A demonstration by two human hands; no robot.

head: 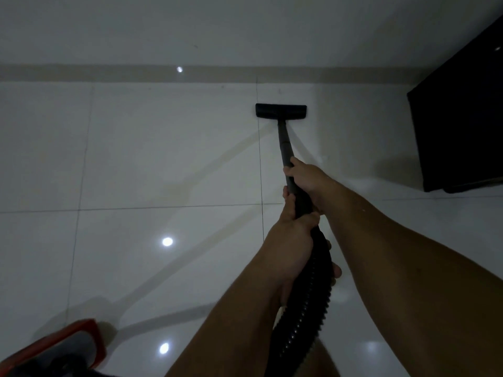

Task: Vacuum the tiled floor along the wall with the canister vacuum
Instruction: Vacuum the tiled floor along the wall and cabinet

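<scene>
Mid-pass, progress can't be judged: tiled floor [168, 159] shows no visible dirt either way
Canister [57, 349] at near-left floor edge; nozzle [281, 111] near wall skirting [109, 73]; right hand [307, 178], left hand [292, 238] both wrapped round wand [285, 148]

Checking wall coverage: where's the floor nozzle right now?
In the head view, the floor nozzle sits right of centre on the tiled floor, just short of the skirting strip.

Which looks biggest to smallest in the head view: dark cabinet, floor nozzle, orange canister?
1. Dark cabinet, largest, though cut off at the right edge.
2. Orange canister, also cut off at the bottom-left corner and nearest the camera, so its apparent size is inflated.
3. Floor nozzle, smallest, by the wall and farthest away.
</scene>
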